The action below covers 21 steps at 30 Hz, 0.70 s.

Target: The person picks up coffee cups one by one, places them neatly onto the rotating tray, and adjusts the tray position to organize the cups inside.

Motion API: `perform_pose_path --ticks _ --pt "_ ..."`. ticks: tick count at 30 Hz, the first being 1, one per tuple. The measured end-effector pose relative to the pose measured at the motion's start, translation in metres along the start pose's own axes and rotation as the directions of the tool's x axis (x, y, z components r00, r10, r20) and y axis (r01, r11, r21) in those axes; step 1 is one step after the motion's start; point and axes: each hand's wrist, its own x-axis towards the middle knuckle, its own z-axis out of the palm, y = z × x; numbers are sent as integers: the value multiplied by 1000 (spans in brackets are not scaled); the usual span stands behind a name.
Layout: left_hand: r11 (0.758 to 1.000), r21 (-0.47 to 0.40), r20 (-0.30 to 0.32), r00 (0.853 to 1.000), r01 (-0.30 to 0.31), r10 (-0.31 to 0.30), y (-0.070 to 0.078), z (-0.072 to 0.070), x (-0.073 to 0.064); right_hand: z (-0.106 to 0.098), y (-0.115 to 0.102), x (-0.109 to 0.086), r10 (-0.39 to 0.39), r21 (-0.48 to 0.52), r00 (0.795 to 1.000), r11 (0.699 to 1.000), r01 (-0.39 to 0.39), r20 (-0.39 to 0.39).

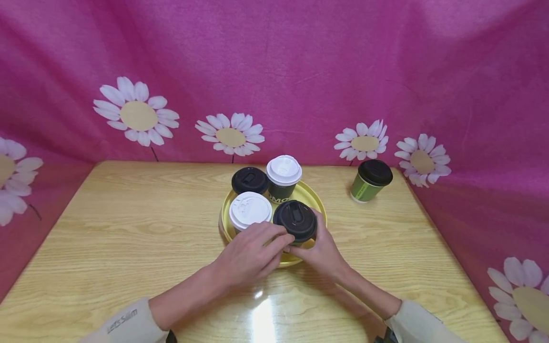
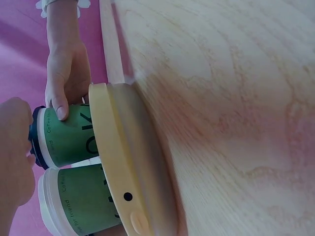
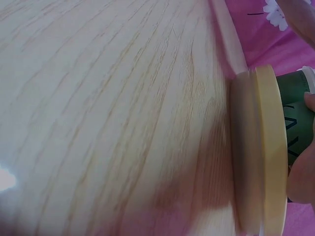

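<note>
My right hand (image 1: 323, 252) grips a green paper coffee cup (image 2: 71, 132) with a black lid (image 1: 296, 220), its thumb along the cup's side. The cup stands upright at the front right of a round yellow tray (image 1: 225, 216). From the left, my left hand (image 1: 255, 250) reaches over the tray's front, fingertips touching the near edge of that black lid; its thumb is hidden. Beside this cup is a white-lidded cup (image 1: 250, 211), partly behind the left hand. Behind them on the tray stand a black-lidded cup (image 1: 249, 181) and another white-lidded cup (image 1: 283, 178).
A green cup with a black lid (image 1: 371, 181) stands apart on the wooden table (image 1: 141, 228), near its back right corner. A pink cloth (image 1: 291, 71) with white flowers hangs behind the table and along its sides.
</note>
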Motion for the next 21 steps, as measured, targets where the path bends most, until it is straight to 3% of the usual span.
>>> perform_pose_path --ticks 8,17,21 --pt "999 52 31 999 -8 7 -2 5 8 0 9 0 -23 -27 1000 999 23 21" --pt "996 83 68 997 -36 30 -5 10 11 -1 -27 -5 -14 -68 999 998 17 39" --pt "996 75 67 997 -44 39 -5 13 13 0 -12 -3 11 -67 999 998 -8 35"
